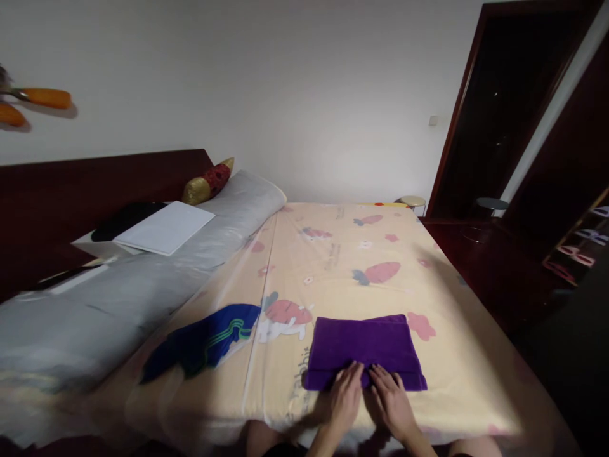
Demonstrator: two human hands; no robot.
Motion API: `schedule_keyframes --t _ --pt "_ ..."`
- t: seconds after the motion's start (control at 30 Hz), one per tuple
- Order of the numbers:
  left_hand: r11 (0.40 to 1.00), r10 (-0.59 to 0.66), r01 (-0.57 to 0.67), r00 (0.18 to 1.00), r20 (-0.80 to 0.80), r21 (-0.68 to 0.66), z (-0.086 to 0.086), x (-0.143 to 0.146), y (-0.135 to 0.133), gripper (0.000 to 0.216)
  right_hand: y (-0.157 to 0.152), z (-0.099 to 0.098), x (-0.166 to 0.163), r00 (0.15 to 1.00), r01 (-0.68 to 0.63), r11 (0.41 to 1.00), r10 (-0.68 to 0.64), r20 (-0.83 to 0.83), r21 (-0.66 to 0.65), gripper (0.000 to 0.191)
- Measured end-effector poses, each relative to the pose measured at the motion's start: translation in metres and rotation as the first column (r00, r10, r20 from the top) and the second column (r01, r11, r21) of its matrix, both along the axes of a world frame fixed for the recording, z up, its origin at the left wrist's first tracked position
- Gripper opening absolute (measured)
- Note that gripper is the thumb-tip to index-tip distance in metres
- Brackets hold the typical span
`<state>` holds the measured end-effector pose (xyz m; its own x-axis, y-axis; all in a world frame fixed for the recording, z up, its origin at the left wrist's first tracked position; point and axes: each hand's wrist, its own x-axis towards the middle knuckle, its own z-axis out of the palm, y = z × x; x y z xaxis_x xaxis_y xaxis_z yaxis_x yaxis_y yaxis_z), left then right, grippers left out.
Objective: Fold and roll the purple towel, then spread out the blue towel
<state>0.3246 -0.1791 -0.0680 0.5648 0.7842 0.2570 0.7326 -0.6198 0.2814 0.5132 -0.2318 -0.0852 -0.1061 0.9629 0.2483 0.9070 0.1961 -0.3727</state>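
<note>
Head view: a folded purple towel is laid on the yellow patterned bedsheet, near the front edge. Its near edge is pressed by the left hand and right hand, both flat, fingers stretched, nothing grasped. A blue cloth is seen further left.

Spotting sideways lettering printed on the yellow bedsheet, just left of the folded purple towel; reading roughly as "rabbit", first letter uncertain. Fainter print lines farther up the sheet blurring beyond reading
</note>
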Motion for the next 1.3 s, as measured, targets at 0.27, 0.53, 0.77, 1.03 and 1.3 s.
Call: schedule_keyframes --t 0.27,0.53,0.77,1.03,1.3 --pt "0.980 0.185 -0.192 0.977 -0.109 -0.060 0.003 -0.041 0.017 0.047 0.002 -0.015 0.063 0.970 0.239 0.969 -0.235 0.059 -0.064 0.046" --pt "0.979 0.201 -0.201 0.979 -0.020 0.021 0.000 -0.025 0.007 0.045 -0.003 -0.014 0.051 0.966 0.250 0.968 -0.249 0.073 -0.008 0.047" --pt "0.992 -0.006 0.008 1.000 0.018 -0.122 0.006 0.020 -0.003 0.044 0.020 0.006 -0.012 1.000 0.009 0.984 -0.013 -0.020 -0.178 0.047" --pt "0.914 0.374 -0.395 0.908 -0.190 -0.089 -0.001 -0.044 0.020 0.049 0.003 -0.014 0.070 0.924 0.363 0.922 -0.336 0.181 -0.138 0.047" --pt "0.987 -0.002 -0.005 0.999 -0.045 -0.161 0.000 0.014 0.009 0.048 0.018 -0.001 -0.002 0.998 0.057 0.980 -0.058 0.003 -0.190 0.048"
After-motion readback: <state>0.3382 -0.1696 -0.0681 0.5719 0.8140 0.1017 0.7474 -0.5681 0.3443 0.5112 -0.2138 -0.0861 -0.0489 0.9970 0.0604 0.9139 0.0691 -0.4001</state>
